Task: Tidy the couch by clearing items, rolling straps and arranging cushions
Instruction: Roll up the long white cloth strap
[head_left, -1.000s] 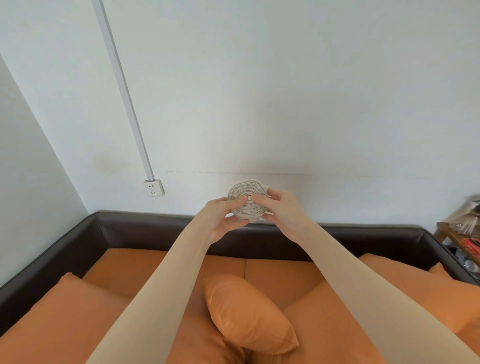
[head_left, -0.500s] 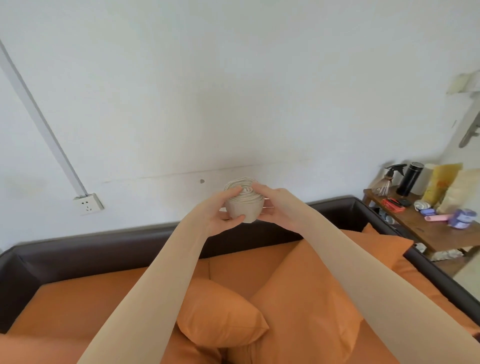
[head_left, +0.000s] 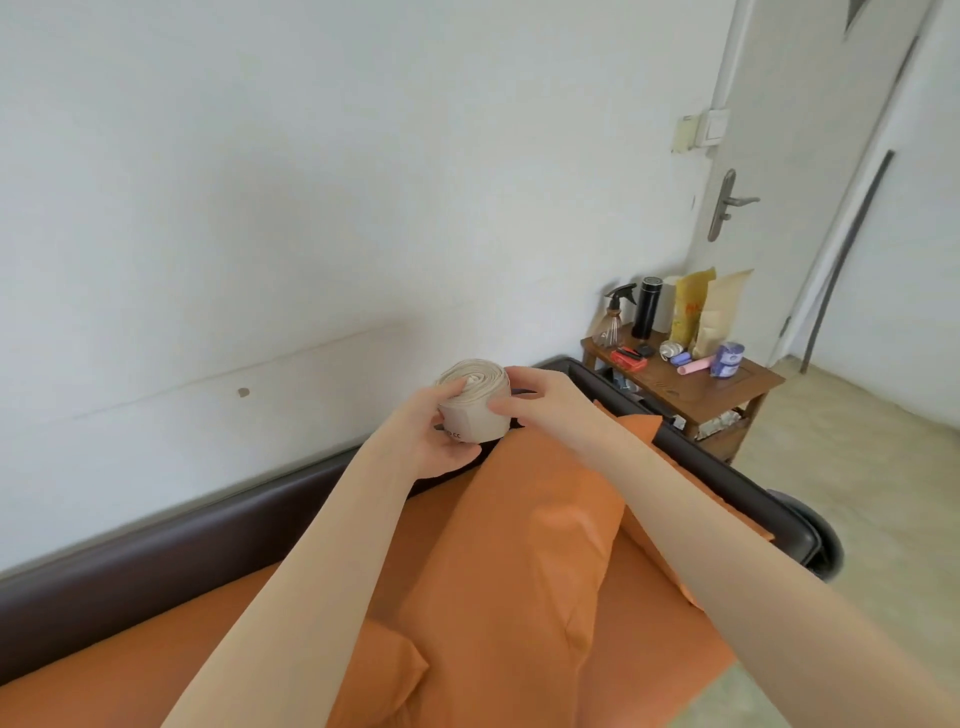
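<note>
We hold the rolled strap (head_left: 471, 401) up in front of us, above the back edge of the couch (head_left: 156, 551), with both hands on it. Our left hand (head_left: 423, 441) cups the roll from below and the side, its fingers (head_left: 451, 391) curled round the wrap. Our right hand (head_left: 545, 402) pinches the opposite side, thumb on the outer layer. The roll's axis stands roughly upright, the spiral end facing up. The small wooden bench (head_left: 691, 384), crowded with bottles and other rolls, lies to the right of the roll and beyond it. We judge the rolling done. Setting the roll on that bench would mean carrying it rightward, and our right hand is the nearer one.
</note>
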